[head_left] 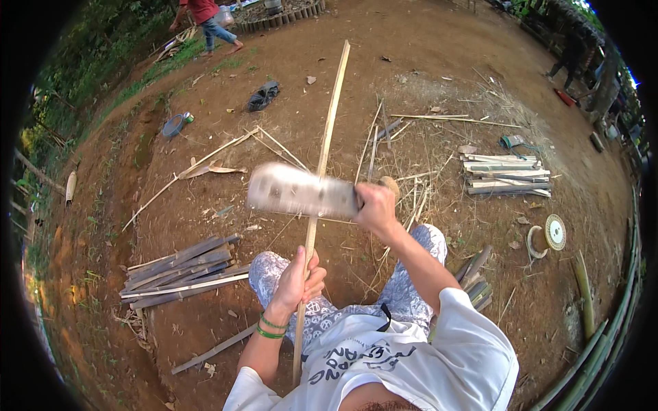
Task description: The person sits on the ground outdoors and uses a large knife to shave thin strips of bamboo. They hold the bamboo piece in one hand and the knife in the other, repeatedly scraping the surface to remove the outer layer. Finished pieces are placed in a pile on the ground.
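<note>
Head | left hand (299,281) gripping bamboo strip (327,140) | right hand (375,205) clenching cleaver (301,192) across it

At frame centre, the left hand (299,279) grips a long bamboo strip (327,137) while the right hand (375,205) holds a blurred cleaver (301,192) across it.

blade (301,192): motion-blurred, edge unclear
handle: hidden inside the right hand (375,205)
far person (205,20): head cut off by the top edge
</note>
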{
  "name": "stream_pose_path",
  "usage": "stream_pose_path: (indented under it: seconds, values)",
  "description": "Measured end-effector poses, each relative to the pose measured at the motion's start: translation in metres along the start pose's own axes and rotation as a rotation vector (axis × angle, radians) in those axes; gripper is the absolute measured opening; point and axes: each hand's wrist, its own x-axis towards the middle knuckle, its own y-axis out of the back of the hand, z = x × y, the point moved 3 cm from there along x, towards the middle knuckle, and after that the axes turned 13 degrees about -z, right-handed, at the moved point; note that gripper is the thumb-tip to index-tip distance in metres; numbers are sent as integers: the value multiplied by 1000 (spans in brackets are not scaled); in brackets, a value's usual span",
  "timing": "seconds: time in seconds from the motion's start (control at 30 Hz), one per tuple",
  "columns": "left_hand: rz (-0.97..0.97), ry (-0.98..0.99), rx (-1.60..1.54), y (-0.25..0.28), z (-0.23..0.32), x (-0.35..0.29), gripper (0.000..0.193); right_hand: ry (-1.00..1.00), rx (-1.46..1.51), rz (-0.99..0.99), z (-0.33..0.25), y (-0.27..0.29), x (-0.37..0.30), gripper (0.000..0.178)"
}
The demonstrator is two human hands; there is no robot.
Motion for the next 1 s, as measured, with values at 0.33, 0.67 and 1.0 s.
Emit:
stream_pose_path:
  seconds: [0.33,0.67,1.0]
  values:
    - [-82,35,-11,3,-13,-12,50,-45,21,-22,8,9,-2,19]
    - [-123,102,-115,2,-34,-28,51,-111,-91,-70,37,17,10,17]
    - [-81,189,-146,9,-60,-73,50,-412,-185,-199,73,47,38,10]
